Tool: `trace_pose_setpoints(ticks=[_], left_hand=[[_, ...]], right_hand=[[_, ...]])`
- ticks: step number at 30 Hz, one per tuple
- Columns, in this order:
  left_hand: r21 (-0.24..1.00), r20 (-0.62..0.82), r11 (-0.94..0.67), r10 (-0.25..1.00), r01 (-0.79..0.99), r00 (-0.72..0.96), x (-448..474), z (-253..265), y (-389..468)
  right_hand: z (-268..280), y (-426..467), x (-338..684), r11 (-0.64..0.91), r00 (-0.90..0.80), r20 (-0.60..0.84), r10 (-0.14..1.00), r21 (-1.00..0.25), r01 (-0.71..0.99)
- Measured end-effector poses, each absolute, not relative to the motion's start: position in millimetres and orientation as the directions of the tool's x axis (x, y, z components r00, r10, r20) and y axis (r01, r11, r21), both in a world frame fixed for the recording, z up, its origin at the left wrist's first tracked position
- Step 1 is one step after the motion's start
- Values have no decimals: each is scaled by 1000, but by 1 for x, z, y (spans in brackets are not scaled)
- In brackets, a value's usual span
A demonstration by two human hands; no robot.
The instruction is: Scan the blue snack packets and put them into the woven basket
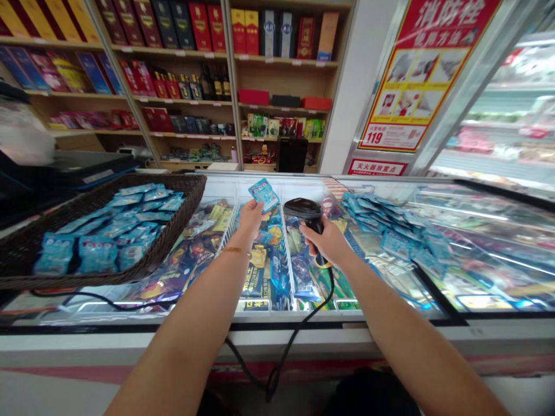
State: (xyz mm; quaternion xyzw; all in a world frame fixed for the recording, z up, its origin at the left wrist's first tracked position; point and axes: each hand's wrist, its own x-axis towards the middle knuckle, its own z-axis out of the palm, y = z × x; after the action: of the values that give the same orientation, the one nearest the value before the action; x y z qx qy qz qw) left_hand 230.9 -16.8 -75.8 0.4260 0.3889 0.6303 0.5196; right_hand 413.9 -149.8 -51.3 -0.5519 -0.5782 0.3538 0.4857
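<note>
Left hand (250, 218) pinching blue packet (265, 195); right hand (330, 241) clasping black scanner (309, 212); wicker basket (191, 205) left, packet pile (392, 225) right

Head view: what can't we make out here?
All in the head view:
Scanner: handle partly hidden by the right hand.
Packet in the left hand: fine print too small.
Wicker basket: left end cut off by picture edge.
Far-right shelf goods: labels blurred.
</note>
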Motion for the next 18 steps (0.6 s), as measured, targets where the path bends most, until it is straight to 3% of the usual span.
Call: trace_pose_setpoints(ticks=[7,18], left_hand=[[925,120,-191,967,-329,-224,232,-81,-10],[923,133,-199,968,-328,-213,229,-84,-8]], right_hand=[[-48,-154,413,160,58,192,980,-923,351],[-47,-155,413,137,61,171,983,-920,368]])
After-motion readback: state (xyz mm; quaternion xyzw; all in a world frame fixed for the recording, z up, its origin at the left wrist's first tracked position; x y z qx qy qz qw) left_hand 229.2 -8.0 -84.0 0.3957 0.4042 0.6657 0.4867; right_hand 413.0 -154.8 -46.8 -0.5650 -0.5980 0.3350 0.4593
